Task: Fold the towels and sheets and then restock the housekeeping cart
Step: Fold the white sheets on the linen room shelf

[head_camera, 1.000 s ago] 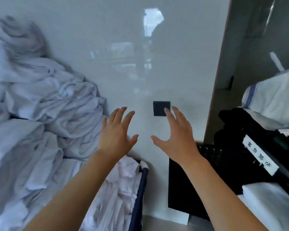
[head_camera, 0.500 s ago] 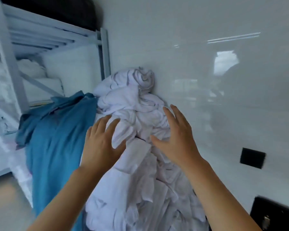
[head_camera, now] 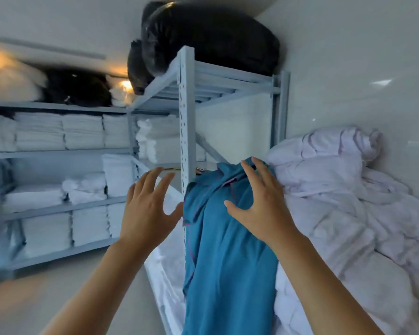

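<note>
Both hands reach forward in a linen storeroom, empty and spread: the left hand (head_camera: 145,209) hangs in the air with its fingers (head_camera: 153,180) straight and apart, touching nothing, and the right hand (head_camera: 261,201) is raised the same way, fingers (head_camera: 259,175) released and fanned, their tips at the top of a blue cloth (head_camera: 228,250). Whether the right fingertips actually touch that cloth cannot be told. The cloth hangs draped over something hidden, its long axis running straight up and down, its bunched top end pointing up just under the right fingers and its lower end dropping out of view below the wrists. Just beyond the right fingers, toward the wall, lies a crumpled heap of white towels and sheets (head_camera: 336,189), still unfolded. Beyond the left fingers stands a metal shelf rack (head_camera: 185,122) with folded white linen (head_camera: 58,131) stacked on its tiers and black bags (head_camera: 208,37) on top. The step in hand looks like picking the next piece to fold; nothing is yet gripped. The next move would call for closing both hands on the cloth's top edge and lifting it clear so it can be spread flat.
</note>
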`<action>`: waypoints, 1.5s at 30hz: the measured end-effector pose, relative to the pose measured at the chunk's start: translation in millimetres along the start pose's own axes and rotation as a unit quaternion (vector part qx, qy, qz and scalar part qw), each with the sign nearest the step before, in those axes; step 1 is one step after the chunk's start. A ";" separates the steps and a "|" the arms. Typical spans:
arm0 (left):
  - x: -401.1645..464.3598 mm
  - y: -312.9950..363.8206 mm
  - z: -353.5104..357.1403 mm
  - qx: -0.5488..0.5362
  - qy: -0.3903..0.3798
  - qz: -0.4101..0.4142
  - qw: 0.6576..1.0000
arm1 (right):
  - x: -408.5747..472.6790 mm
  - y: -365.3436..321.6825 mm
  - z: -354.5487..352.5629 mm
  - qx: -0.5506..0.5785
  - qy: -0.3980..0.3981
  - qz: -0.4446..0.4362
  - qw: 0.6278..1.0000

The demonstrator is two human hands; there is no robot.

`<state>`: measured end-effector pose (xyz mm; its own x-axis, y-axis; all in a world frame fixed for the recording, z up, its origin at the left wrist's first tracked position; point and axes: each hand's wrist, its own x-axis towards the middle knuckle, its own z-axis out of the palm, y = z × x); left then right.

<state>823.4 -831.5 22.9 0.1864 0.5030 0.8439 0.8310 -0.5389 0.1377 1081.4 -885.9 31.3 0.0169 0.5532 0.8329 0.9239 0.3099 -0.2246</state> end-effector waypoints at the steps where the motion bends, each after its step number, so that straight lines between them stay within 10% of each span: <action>1: 0.3 -18.2 -6.6 0.012 0.002 -0.011 1.000 | 8.4 -11.0 13.7 0.007 -0.002 -0.012 1.000; 20: -2.7 -275.6 -43.4 0.204 0.028 -0.143 0.968 | 124.6 -152.0 289.2 0.167 -0.078 -0.135 0.974; 45: 149.9 -521.6 122.0 0.256 0.006 -0.164 0.953 | 306.7 -121.6 598.6 0.236 -0.111 -0.124 0.957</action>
<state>481.9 -392.6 14.3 -0.1312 0.5789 0.8048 0.9907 0.0478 0.1271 745.4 -291.1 11.2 -0.3106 0.5528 0.7733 0.6127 0.7384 -0.2817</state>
